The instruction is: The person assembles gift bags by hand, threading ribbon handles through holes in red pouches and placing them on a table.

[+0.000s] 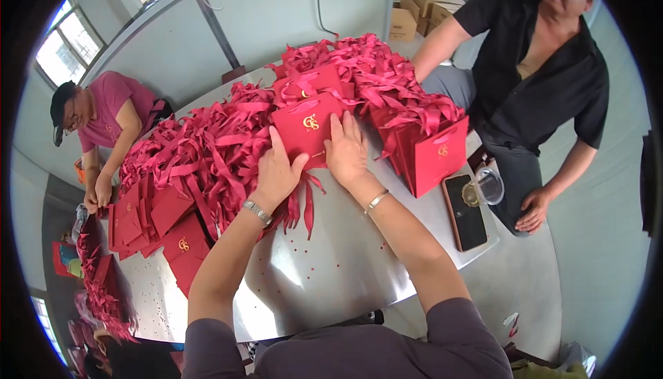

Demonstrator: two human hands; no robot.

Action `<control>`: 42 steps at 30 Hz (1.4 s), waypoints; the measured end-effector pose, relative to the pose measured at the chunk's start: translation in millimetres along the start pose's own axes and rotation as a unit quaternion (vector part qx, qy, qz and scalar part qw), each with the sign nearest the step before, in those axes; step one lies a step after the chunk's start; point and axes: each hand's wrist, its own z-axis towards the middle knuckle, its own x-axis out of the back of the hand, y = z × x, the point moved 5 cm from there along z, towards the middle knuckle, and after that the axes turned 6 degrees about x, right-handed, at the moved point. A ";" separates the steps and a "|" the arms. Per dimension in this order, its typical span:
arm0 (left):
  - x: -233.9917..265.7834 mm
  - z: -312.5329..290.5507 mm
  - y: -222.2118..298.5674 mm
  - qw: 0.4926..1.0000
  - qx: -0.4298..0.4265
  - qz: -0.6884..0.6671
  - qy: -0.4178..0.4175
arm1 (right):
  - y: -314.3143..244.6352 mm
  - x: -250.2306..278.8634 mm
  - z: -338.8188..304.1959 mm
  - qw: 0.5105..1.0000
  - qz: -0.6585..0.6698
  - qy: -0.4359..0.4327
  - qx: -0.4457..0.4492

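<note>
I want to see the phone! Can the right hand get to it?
Probably yes. The phone lies uncovered near the table edge, and nothing blocks the way from the right hand, now on a red bag.

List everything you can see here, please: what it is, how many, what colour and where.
gift bag: one, red with gold emblem, under both hands
gift bags: many, red, piled across table
ribbons: many, red, heaped mid-table
table: one, shiny metal, round
phone: one, black, table's right edge
cup: one, clear, beside phone
cardboard boxes: several, brown, far room
co-workers: two, pink shirt left, black shirt right
left hand: on bag, wristwatch
right hand: on bag, bracelet
</note>
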 end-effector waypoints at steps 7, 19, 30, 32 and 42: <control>27.6 -50.7 -8.7 0.982 -0.152 0.109 -0.020 | -7.1 -9.2 5.9 0.997 -0.009 -0.056 -0.056; 202.6 -241.8 -63.3 0.951 -0.030 0.159 0.262 | -84.1 59.3 -76.6 0.976 0.097 0.033 0.192; 158.5 -329.4 -144.3 0.956 0.203 0.134 0.166 | -186.8 14.0 -150.0 0.929 0.184 -0.134 0.291; 160.2 -335.6 -145.3 0.959 0.204 0.100 0.170 | -189.3 31.5 -152.4 0.918 0.270 -0.159 0.245; 192.1 -245.9 -215.5 0.939 0.253 0.051 0.225 | -191.0 30.8 -165.5 0.642 0.724 -0.218 -0.128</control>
